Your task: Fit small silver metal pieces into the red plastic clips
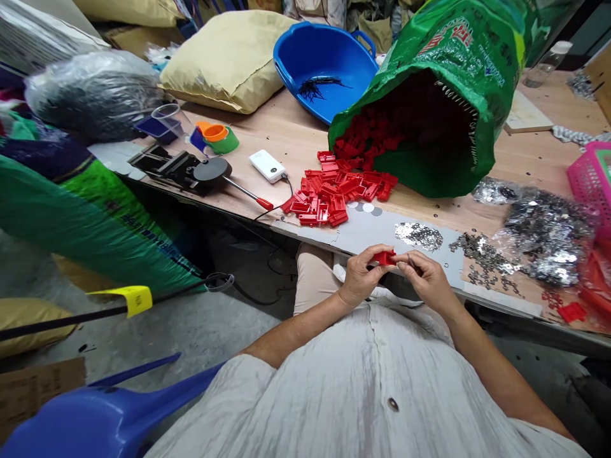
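My left hand (361,275) pinches a small red plastic part (384,257) at the table's near edge. My right hand (426,276) is closed right beside it, fingertips meeting the part's right end; what they hold is too small to make out. A pile of the same red plastic parts (334,191) spills from a tipped green sack (458,76) just beyond my hands. Heaps of small shiny metal pieces (487,254) lie on the table to the right of my hands.
A blue basin (324,63) stands at the back, with a yellowish sack (233,57) to its left. A white power bank (267,166), a black hand press (191,170) and tape rolls (217,137) lie left. A pink basket (592,178) is at the right edge. A blue chair (105,413) stands by my left side.
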Demonstrator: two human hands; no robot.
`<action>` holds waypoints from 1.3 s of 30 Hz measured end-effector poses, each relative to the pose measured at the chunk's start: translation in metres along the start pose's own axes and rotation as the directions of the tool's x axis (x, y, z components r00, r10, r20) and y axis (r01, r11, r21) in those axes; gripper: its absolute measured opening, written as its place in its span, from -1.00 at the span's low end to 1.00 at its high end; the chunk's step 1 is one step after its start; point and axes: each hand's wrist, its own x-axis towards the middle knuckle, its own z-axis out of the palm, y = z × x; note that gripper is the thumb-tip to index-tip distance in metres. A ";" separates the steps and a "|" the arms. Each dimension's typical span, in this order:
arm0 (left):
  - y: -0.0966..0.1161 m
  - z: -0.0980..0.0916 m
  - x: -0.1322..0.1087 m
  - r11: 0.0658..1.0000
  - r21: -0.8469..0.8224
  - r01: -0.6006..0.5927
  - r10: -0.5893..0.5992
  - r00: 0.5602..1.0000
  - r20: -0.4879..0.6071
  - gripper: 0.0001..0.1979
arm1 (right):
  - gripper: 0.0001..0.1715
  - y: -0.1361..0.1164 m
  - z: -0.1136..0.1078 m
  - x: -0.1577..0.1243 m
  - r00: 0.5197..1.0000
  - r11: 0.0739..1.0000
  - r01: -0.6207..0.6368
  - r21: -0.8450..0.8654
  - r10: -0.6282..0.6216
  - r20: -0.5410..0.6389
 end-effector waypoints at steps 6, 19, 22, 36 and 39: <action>0.005 -0.005 0.000 0.997 0.067 -0.029 0.029 1.000 0.007 -0.68 | -0.64 0.010 -0.012 -0.002 0.977 0.959 -0.213 0.187 0.214 0.014; 0.014 0.000 -0.007 0.977 0.161 -0.137 0.127 0.989 0.071 -0.70 | -0.47 0.003 0.008 0.010 0.925 0.744 -0.379 0.551 0.306 0.224; 0.013 0.000 -0.009 0.982 0.170 -0.086 0.077 0.995 0.059 -0.69 | -0.43 0.003 0.011 0.011 0.912 0.715 -0.409 0.567 0.321 0.253; 0.017 -0.003 -0.010 0.999 -0.038 -0.028 0.031 0.997 0.068 -0.68 | -0.48 0.006 0.011 -0.001 0.882 0.581 -0.468 0.666 0.349 0.315; 0.016 -0.003 -0.013 0.983 -0.180 0.047 -0.033 0.996 0.080 -0.63 | -0.46 0.004 0.012 -0.002 0.875 0.547 -0.482 0.685 0.342 0.343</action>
